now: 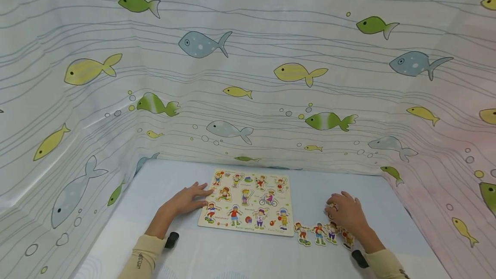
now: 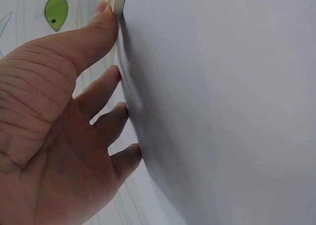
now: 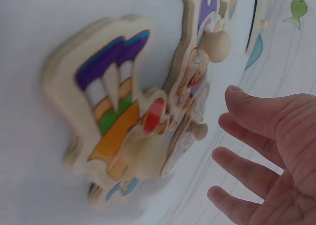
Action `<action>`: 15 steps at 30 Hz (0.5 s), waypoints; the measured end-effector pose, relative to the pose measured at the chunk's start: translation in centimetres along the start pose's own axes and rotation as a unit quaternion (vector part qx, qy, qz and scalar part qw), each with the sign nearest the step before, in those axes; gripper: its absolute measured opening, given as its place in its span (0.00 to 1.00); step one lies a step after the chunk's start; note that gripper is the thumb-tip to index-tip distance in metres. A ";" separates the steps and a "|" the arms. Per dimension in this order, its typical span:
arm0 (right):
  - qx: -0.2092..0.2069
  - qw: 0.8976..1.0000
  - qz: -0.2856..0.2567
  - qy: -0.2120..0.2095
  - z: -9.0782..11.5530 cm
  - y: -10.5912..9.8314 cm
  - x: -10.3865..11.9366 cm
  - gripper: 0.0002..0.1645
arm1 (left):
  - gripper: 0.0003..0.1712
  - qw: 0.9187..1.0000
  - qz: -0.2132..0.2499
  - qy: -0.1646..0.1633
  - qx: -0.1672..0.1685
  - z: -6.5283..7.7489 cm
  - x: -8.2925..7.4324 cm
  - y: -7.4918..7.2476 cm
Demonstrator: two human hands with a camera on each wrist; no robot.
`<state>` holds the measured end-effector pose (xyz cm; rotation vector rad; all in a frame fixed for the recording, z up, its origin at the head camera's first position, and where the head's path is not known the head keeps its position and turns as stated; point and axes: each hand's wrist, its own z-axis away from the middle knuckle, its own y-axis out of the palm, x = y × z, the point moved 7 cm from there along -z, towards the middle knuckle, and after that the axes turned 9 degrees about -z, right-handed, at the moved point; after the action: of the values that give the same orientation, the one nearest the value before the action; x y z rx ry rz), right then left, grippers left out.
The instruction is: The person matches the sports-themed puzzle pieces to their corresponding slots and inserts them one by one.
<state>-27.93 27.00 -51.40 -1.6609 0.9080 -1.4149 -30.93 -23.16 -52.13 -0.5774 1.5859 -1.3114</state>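
A wooden peg puzzle board (image 1: 248, 226) with printed sports figures lies flat on the table. My left hand (image 1: 190, 198) rests at its left edge, fingers spread, and the left wrist view shows the thumb (image 2: 101, 30) against the board's side. To the board's right, my right hand (image 1: 345, 213) hovers over loose puzzle pieces with its fingers apart and nothing between them. Nearest to it is a figure in orange and purple (image 3: 113, 101) with a round wooden knob. Beside that piece are a skateboarder piece (image 1: 303, 234), a red-shirted piece (image 1: 319, 233) and a purple-and-white piece (image 1: 332, 232). The right hand partly hides the pieces under it.
The light table (image 1: 186, 249) is enclosed at the back and sides by a fish-patterned curtain (image 1: 263, 106). A black wrist device (image 1: 172, 240) sits by the left sleeve, another black one (image 1: 359, 259) by the right sleeve.
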 end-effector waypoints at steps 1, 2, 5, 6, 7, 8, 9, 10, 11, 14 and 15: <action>-0.001 1.000 -0.005 0.001 0.1 -0.1 -0.1 0.10 | 0.28 1.000 -0.001 0.000 0.000 0.0 0.0 0.0; -0.005 1.000 -0.009 0.001 0.2 -0.2 -0.2 0.10 | 0.28 1.000 -0.001 0.001 0.000 0.0 0.0 0.0; -0.014 1.000 -0.016 -0.003 0.5 -0.5 -0.4 0.10 | 0.28 1.000 -0.002 0.003 -0.002 0.0 0.1 -0.1; -0.015 1.000 -0.016 -0.003 0.6 -0.5 -0.5 0.09 | 0.28 1.000 -0.001 0.002 -0.002 0.0 0.2 -0.1; -0.016 1.000 -0.014 -0.002 0.6 -0.5 -0.5 0.09 | 0.28 1.000 0.001 0.001 -0.002 0.0 0.2 -0.1; -0.015 1.000 -0.011 -0.001 0.7 -0.5 -0.7 0.08 | 0.28 1.000 0.001 0.000 -0.001 0.0 0.2 -0.1; -0.014 1.000 -0.009 0.001 0.8 -0.5 -0.8 0.07 | 0.28 1.000 0.002 -0.001 -0.001 0.0 0.2 0.0; -0.013 1.000 -0.006 0.004 0.9 -0.5 -0.9 0.07 | 0.28 1.000 0.003 -0.002 0.000 0.0 0.2 0.0; -0.012 1.000 -0.004 0.007 1.0 -0.5 -1.0 0.06 | 0.28 1.000 0.004 -0.003 0.001 0.0 0.2 0.0; -0.009 1.000 0.001 0.016 1.2 -0.6 -1.4 0.08 | 0.28 1.000 0.004 -0.004 0.003 0.0 0.0 0.0; -0.008 1.000 0.002 0.019 1.2 -0.6 -1.4 0.08 | 0.28 1.000 0.004 -0.004 0.003 0.1 0.0 0.0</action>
<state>-26.94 28.64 -51.63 -1.6484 0.9447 -1.4438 -30.89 -23.20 -52.13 -0.5719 1.5751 -1.3071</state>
